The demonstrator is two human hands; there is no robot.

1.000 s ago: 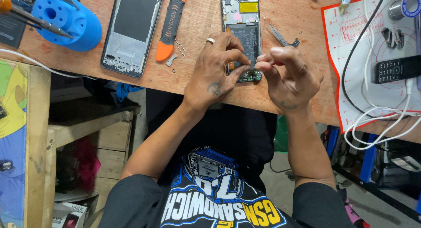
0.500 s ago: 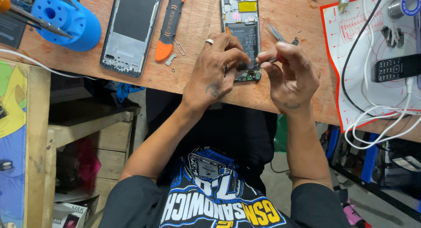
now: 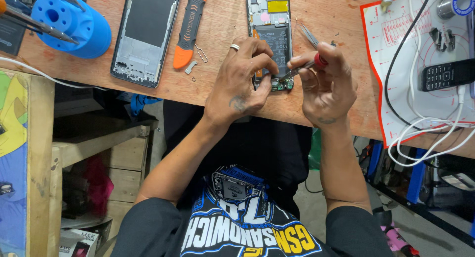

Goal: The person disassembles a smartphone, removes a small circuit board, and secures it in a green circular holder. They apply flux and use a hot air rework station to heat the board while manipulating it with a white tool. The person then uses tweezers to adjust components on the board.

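Left hand [image 3: 240,81] curled, pinning the opened phone [image 3: 271,37]; right hand [image 3: 326,84] pinched around a red-handled screwdriver [image 3: 309,64].

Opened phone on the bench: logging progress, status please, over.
Left hand steadies opened phone at its lower end. Right hand grips red-handled tool, tip at bottom board. Tweezers lie beside; nothing blocking.

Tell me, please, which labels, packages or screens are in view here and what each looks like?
Yellow label: small rectangle atop the opened phone.
Battery label: black, mid-phone, beside left hand.
Keypad phone: dark, on the white mat, screen out of view.
Cardboard box: white, bottom left.
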